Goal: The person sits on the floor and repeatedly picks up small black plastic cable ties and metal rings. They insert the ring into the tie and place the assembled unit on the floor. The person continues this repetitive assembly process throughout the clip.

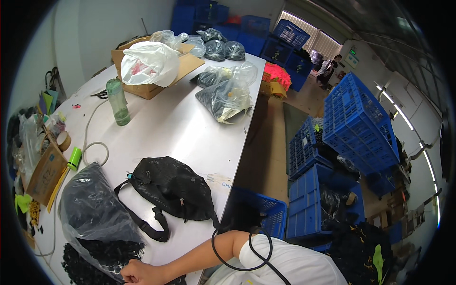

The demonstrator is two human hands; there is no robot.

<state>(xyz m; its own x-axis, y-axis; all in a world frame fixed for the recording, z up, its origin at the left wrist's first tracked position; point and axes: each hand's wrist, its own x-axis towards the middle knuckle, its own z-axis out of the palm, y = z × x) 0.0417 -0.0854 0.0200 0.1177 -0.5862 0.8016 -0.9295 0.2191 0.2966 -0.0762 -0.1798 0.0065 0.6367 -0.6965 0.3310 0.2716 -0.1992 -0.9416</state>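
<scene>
My right hand [137, 273] is at the lower edge, its fingers curled closed. What they hold, if anything, is hidden. It rests by the mouth end of a clear plastic bag [92, 209] with dark contents. Under and beside the bag spreads a heap of small black pieces [78, 266], too small to name surely. A black mesh waist bag [173, 187] with a strap and zip lies on the white table [161, 135] just beyond my forearm. My left hand is out of view.
Farther up the table stand a green bottle [118, 102], scissors [100, 94], a cardboard box [142, 90] with a white bag [148, 64], and several filled plastic bags [225, 97]. Blue crates [356, 123] stack at right. A black cable [213, 251] loops over my arm. A person [327, 71] is far back.
</scene>
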